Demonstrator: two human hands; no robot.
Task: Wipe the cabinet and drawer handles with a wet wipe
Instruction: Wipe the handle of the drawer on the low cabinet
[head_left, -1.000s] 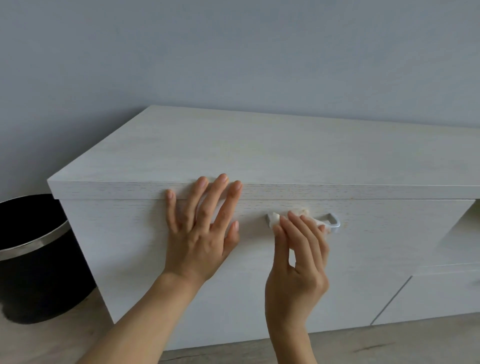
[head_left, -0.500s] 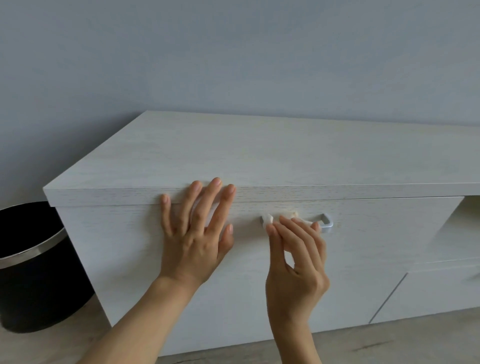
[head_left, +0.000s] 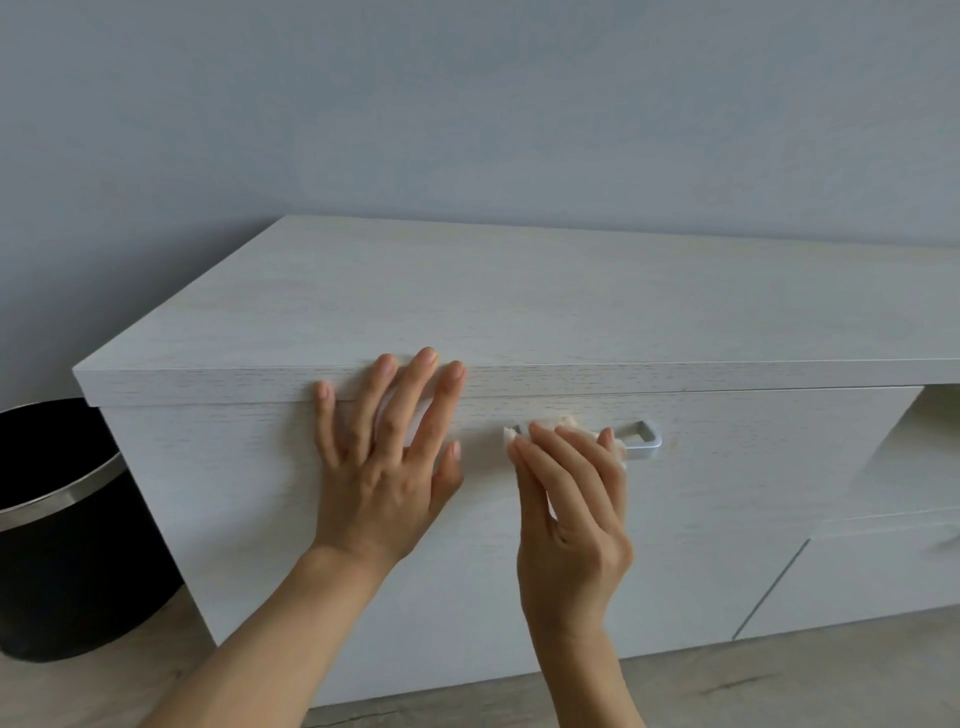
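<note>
A pale wood cabinet (head_left: 519, 312) stands against the wall, with a silver bar handle (head_left: 643, 442) on its front panel. My right hand (head_left: 569, 499) presses a white wet wipe (head_left: 511, 435) onto the left and middle part of that handle, fingers wrapped over it. Only the handle's right end shows. My left hand (head_left: 387, 457) lies flat on the cabinet front to the left of the handle, fingers spread and fingertips reaching the top edge. It holds nothing.
A black waste bin (head_left: 57, 525) with a metal rim stands on the floor to the left of the cabinet. A lower cabinet section (head_left: 883, 566) with another handle at the frame edge sits at the right. Wood-look floor runs below.
My right hand with the wipe has slid slightly left along the handle, so more of the handle's right end shows. My left hand stays flat on the cabinet front.
</note>
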